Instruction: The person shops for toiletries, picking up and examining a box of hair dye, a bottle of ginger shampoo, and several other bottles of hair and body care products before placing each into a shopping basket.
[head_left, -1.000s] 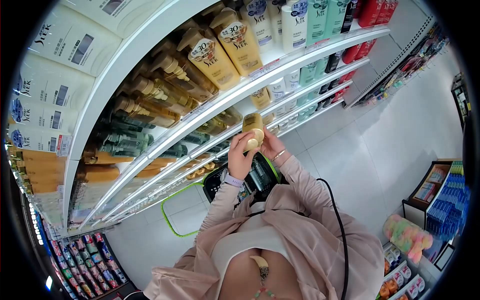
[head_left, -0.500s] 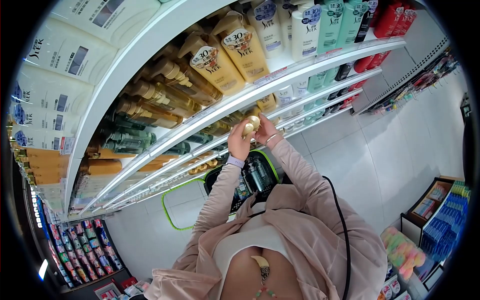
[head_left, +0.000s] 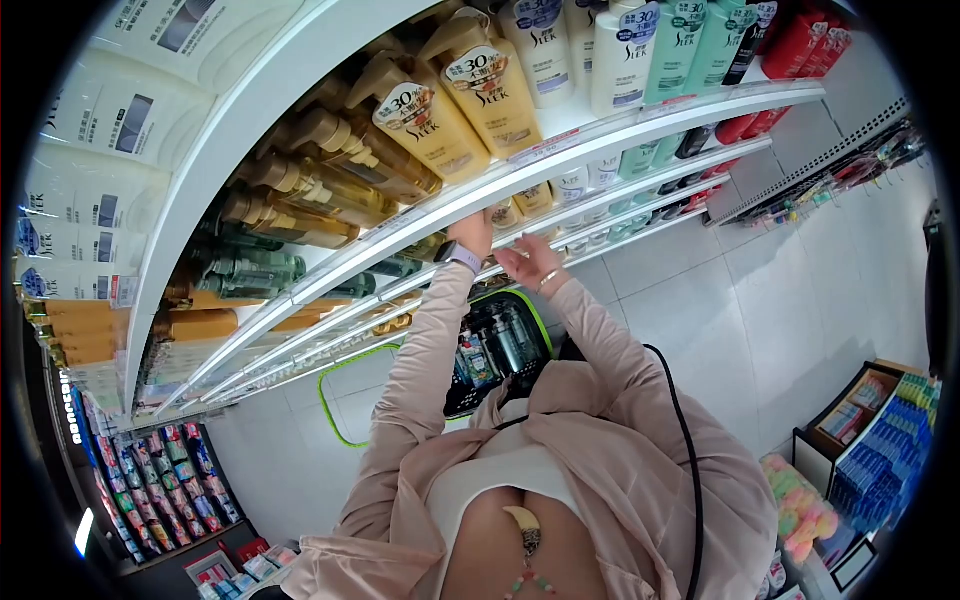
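Observation:
My left hand [head_left: 473,233] reaches in under the edge of the upper shelf [head_left: 530,172], at the level of the shelf below. Its fingers are hidden there, and I cannot see whether they hold anything. Close to it, yellow bottles [head_left: 535,199] stand on that lower shelf. My right hand [head_left: 530,263] hangs just in front of the lower shelf edges, open, fingers apart and nothing in them. Above both hands, large yellow pump bottles [head_left: 430,125] line the upper shelf.
A black shopping basket [head_left: 500,345] with a green rim holds several bottles below my hands. White [head_left: 625,60], green [head_left: 680,50] and red bottles [head_left: 800,50] fill the shelf to the right. Amber pump bottles [head_left: 330,195] stand left. Boxed goods [head_left: 885,430] sit at lower right.
My hands held gold-capped containers together in front of the shelves. Now they have parted: the left has gone in under the upper shelf, and the right is empty and slightly lower.

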